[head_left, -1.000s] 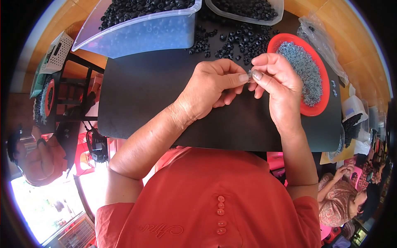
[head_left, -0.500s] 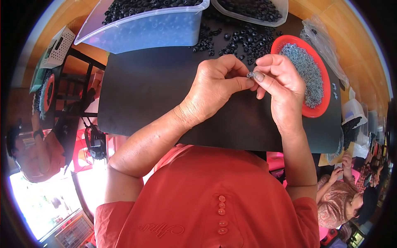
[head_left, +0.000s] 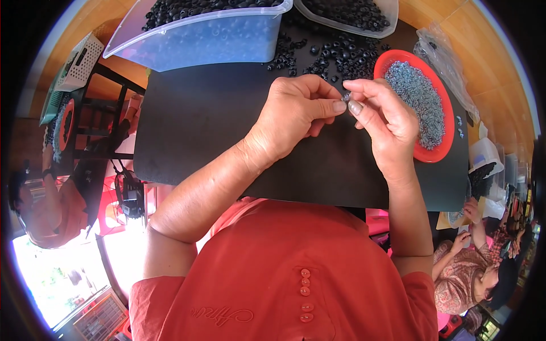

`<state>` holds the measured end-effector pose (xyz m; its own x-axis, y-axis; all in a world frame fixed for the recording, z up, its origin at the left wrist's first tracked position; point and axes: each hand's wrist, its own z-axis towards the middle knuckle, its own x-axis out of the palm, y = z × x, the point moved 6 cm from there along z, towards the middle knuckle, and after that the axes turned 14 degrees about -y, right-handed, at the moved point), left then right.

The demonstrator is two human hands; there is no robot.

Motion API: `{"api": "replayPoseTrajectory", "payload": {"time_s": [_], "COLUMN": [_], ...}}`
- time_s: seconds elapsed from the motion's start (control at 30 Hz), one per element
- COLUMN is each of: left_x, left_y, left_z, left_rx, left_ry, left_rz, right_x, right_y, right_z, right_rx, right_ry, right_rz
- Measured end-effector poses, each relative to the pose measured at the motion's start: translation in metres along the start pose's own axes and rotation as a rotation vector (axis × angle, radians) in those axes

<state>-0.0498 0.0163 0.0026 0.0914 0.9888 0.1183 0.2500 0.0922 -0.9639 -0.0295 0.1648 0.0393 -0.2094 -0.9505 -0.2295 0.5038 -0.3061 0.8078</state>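
Observation:
My two hands meet above the black tabletop. My left hand pinches a small silvery metal piece between thumb and fingertips; it looks coiled but is too small to tell exactly. My right hand is closed around the other side of the piece, its thumb tip against it and its index finger arched above. Just right of that hand, a red oval bowl holds a heap of similar small blue-silver pieces. Beyond the hands lie loose black round parts.
A large translucent bin of black parts stands at the far left, a smaller clear tub beside it. A clear plastic bag and several small metal pieces lie at right. Other people sit on both sides.
The right index finger has lifted and stretched over the metal piece, and the right thumb has shifted slightly down. My left hand keeps its pinch in nearly the same spot.

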Motion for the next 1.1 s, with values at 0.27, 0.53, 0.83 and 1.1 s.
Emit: {"api": "replayPoseTrajectory", "payload": {"time_s": [0.27,0.53,0.83,1.1], "left_x": [0.001,0.000,0.003,0.004], "left_y": [-0.006,-0.004,0.003,-0.007], "left_z": [-0.002,-0.001,-0.001,-0.004], "left_rx": [0.204,-0.001,-0.154,0.137], "left_ry": [-0.038,-0.008,0.042,0.009], "left_rz": [0.159,-0.012,-0.144,-0.018], "right_x": [-0.002,-0.001,-0.003,-0.005], "right_y": [0.009,-0.002,-0.003,-0.001], "right_z": [0.004,0.003,0.002,0.000], "right_rx": [-0.300,0.055,-0.028,0.121], "right_ry": [0.060,0.047,0.040,-0.055], "right_rz": [-0.163,0.048,0.049,0.102]}}
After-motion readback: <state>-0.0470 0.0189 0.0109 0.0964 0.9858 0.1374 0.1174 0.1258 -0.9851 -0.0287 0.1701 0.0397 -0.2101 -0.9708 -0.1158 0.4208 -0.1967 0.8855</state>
